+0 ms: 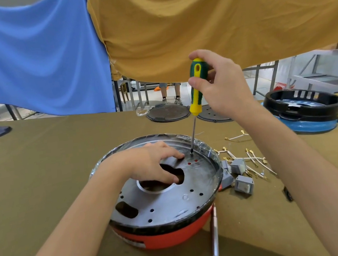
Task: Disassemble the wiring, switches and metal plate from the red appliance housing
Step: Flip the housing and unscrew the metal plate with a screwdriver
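My right hand (220, 81) wraps the green-and-yellow-handled screwdriver (196, 87) upright, its tip set on the round grey metal plate (165, 202) inside the red bowl-shaped appliance housing (168, 235) at the middle of the olive cloth-covered table (39, 167). My left hand (155, 162) presses flat on the plate, a finger hooked into its centre opening, fingertips just beside the tip. If the blade cams out, it may skid into those fingers. The housing's rounded base could rock under pressure. The grey rocker switches (243, 184) and white terminal-ended wires (253, 159) already lie loose on the right.
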The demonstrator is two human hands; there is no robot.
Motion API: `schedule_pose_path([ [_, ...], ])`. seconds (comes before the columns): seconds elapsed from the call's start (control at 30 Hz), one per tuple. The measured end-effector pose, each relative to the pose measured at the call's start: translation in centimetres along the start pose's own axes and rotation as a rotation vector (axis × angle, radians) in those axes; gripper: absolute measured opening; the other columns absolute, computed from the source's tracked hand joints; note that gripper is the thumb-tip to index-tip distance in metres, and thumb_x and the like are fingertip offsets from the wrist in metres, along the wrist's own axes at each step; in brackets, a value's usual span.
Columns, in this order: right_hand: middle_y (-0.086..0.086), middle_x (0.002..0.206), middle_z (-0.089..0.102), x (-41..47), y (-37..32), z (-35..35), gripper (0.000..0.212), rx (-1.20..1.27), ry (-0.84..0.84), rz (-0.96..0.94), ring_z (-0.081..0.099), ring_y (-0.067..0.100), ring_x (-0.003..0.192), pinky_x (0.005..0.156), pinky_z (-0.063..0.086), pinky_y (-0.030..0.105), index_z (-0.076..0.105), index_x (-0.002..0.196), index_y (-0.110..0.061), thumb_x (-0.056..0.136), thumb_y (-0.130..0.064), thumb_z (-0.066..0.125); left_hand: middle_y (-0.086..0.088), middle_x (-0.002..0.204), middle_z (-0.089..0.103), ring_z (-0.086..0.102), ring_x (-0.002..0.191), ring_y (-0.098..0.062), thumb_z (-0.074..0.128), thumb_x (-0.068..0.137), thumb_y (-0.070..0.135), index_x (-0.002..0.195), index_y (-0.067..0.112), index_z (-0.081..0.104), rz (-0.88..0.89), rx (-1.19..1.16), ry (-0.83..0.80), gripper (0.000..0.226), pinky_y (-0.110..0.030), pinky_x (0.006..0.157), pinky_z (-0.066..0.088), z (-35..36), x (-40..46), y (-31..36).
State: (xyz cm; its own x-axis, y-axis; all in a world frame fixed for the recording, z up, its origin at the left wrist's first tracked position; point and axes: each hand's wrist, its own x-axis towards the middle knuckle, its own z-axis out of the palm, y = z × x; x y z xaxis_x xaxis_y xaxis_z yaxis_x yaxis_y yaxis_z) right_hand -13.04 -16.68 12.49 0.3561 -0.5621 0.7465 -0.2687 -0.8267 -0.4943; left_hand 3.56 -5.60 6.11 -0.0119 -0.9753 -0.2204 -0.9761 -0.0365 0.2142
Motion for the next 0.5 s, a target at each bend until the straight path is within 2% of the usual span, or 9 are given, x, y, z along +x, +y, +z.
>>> schedule_pose_path([
  [0.07,-0.004,0.096,0.059,0.0,-0.1,-0.3,0.037,0.065,-0.057,0.007,0.058,0.011,0.086,0.072,0.051,0.018,0.057,0.127,-0.027,0.093,-0.013,0.064,0.014,0.148,0.031,0.027,0.14,-0.014,0.064,0.089,0.054,0.146,0.049,0.033,0.001,0.009,-0.002,0.065,-0.043,0.115,0.03,0.0,0.0,0.0],
  [0.13,-0.009,0.082,0.053,0.0,-0.3,-0.2,0.028,0.065,-0.052,0.0,0.05,0.0,0.07,0.059,0.041,0.011,0.057,0.12,-0.025,0.093,-0.017,0.062,0.013,0.148,0.031,0.027,0.14,-0.015,0.063,0.089,0.054,0.146,0.049,0.033,0.002,0.016,-0.001,0.065,-0.043,0.116,0.03,0.0,0.0,0.0],
  [0.2,-0.009,0.078,0.046,-0.4,-0.6,0.2,0.027,-0.014,-0.015,-0.033,0.045,0.004,0.072,0.063,0.035,0.014,0.056,0.116,-0.022,0.092,-0.032,0.066,0.013,0.146,0.032,0.027,0.14,-0.014,0.063,0.089,0.054,0.146,0.048,0.033,-0.001,0.019,-0.001,0.064,-0.044,0.116,0.029,0.0,0.0,0.1],
  [0.27,-0.004,0.089,0.046,-0.5,-0.8,0.4,0.035,-0.08,0.037,-0.033,0.046,0.016,0.087,0.074,0.034,0.021,0.059,0.115,-0.022,0.088,-0.041,0.071,0.014,0.146,0.032,0.026,0.14,-0.014,0.063,0.09,0.053,0.146,0.048,0.033,-0.002,0.019,-0.006,0.064,-0.044,0.116,0.028,0.0,0.0,0.1],
  [0.33,0.0,0.096,0.047,-0.5,-1.1,0.4,0.032,-0.071,0.094,-0.008,0.049,0.02,0.088,0.077,0.038,0.024,0.063,0.115,-0.023,0.087,-0.035,0.073,0.014,0.146,0.031,0.026,0.14,-0.014,0.062,0.09,0.053,0.146,0.049,0.033,-0.004,0.017,-0.006,0.063,-0.044,0.116,0.028,-0.1,-0.1,0.2],
  [0.43,0.001,0.104,0.061,-0.3,-1.0,0.1,0.028,-0.047,0.072,0.006,0.055,0.018,0.087,0.081,0.05,0.033,0.063,0.119,-0.025,0.092,-0.022,0.069,0.013,0.146,0.032,0.026,0.14,-0.014,0.063,0.09,0.052,0.146,0.048,0.033,-0.004,0.021,-0.006,0.063,-0.045,0.116,0.029,-0.1,0.0,0.2],
  [0.47,-0.001,0.106,0.063,-0.2,-0.9,-0.1,0.03,-0.032,0.051,0.007,0.056,0.015,0.088,0.082,0.051,0.029,0.062,0.123,-0.025,0.093,-0.019,0.066,0.013,0.146,0.032,0.027,0.14,-0.014,0.063,0.09,0.052,0.146,0.048,0.033,-0.003,0.022,-0.004,0.063,-0.045,0.116,0.029,-0.1,0.0,0.3],
  [0.5,-0.003,0.107,0.063,-0.1,-0.9,-0.2,0.033,-0.018,0.031,0.006,0.056,0.009,0.086,0.079,0.05,0.018,0.061,0.126,-0.024,0.095,-0.016,0.063,0.013,0.146,0.032,0.027,0.14,-0.014,0.063,0.09,0.052,0.146,0.048,0.033,-0.003,0.024,-0.002,0.064,-0.045,0.116,0.03,-0.1,-0.1,0.2],
])
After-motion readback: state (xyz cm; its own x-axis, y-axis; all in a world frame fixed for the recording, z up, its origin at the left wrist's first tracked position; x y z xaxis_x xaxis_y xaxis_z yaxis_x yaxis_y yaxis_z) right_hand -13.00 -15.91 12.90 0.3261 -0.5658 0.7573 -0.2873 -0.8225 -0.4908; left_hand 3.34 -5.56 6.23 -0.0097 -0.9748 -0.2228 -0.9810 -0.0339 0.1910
